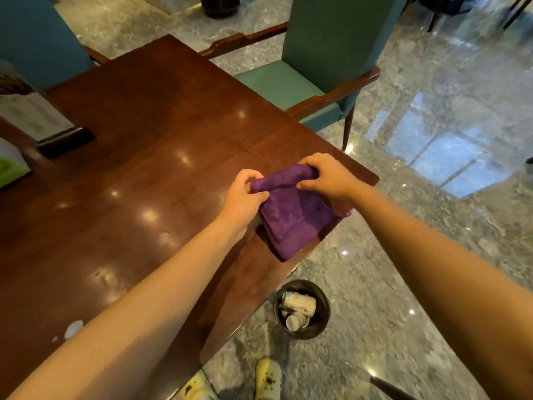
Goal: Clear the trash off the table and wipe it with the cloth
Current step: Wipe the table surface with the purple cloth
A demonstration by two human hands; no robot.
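Note:
A purple cloth (291,217) lies folded near the right edge of the dark wooden table (144,180). My left hand (245,197) pinches the left end of its raised far fold. My right hand (326,176) grips the right end of the same fold. Both hands hold that edge just above the tabletop, while the rest of the cloth rests flat. On the floor beside the table stands a small dark bin (302,308) with paper cups (298,303) inside. A small white scrap (73,329) lies on the table near my left forearm.
A teal chair (323,67) stands at the table's far right side, another teal chair (37,39) at the far left. A sign stand with a dark base (65,142) and a green-and-white box (11,166) sit on the left of the table. My yellow shoes (268,376) are below.

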